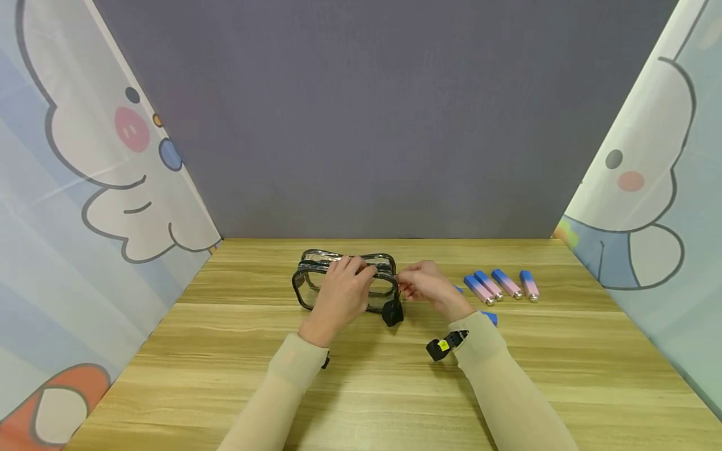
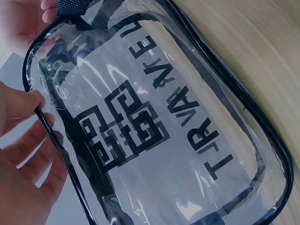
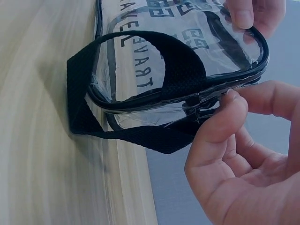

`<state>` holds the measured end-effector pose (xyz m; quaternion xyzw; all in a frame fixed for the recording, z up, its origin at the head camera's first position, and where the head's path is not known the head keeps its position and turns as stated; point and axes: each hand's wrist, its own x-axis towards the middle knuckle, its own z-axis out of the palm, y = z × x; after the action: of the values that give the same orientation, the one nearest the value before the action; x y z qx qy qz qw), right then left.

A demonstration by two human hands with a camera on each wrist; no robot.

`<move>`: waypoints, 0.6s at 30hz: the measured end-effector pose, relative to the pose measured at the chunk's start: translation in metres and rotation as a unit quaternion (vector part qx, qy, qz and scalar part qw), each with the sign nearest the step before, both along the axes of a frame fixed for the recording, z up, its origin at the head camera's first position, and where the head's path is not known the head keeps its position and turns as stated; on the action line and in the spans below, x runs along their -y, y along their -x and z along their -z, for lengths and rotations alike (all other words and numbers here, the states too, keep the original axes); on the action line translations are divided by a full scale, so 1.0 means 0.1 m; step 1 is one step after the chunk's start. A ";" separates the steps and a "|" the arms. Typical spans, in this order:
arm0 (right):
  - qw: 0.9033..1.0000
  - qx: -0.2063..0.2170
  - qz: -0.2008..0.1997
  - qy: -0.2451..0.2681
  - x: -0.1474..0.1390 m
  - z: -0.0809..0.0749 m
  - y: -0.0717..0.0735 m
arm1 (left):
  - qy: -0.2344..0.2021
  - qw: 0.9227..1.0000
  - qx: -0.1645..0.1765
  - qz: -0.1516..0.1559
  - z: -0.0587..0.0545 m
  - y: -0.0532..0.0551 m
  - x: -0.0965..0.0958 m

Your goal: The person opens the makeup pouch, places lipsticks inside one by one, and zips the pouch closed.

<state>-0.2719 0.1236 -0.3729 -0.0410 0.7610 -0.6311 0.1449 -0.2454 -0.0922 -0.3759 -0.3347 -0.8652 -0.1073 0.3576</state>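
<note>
A clear travel pouch [image 1: 309, 289] with black piping stands upright on the table, dark lettering and a square logo [image 2: 124, 126] printed on its side. My left hand [image 1: 345, 288] reaches over its top and grips the upper edge between thumb and fingers. At the pouch's right end, my right hand [image 1: 431, 285] pinches the top corner with thumb and index finger, by the end of the zipper; what lies between the fingertips is mostly hidden. Below that pinch, a black woven strap [image 3: 185, 70] loops out from the pouch's end.
Several blue-and-pink tubes [image 1: 479, 289] with shiny round ends lie right of my right hand. Another blue piece [image 1: 490, 318] is partly covered by my right sleeve. A grey panel [image 1: 383, 125] rises behind the wooden table [image 1: 225, 351], with printed curtains [image 1: 632, 263] at both sides.
</note>
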 end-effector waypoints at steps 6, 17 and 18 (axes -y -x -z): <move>1.000 -0.006 0.008 -0.005 -0.01 -0.01 -0.01 | 0.004 1.000 -0.003 -0.005 0.01 0.00 -0.01; 1.000 -0.008 0.007 -0.005 -0.04 -0.01 -0.01 | 0.014 1.000 -0.006 -0.015 0.04 0.02 -0.02; 1.000 -0.008 0.007 -0.003 -0.04 -0.01 0.00 | 0.014 1.000 -0.007 -0.015 0.04 0.02 -0.02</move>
<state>-0.2714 0.1276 -0.3717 -0.0399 0.7645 -0.6293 0.1341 -0.2470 -0.0901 -0.3801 -0.3272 -0.8691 -0.0871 0.3606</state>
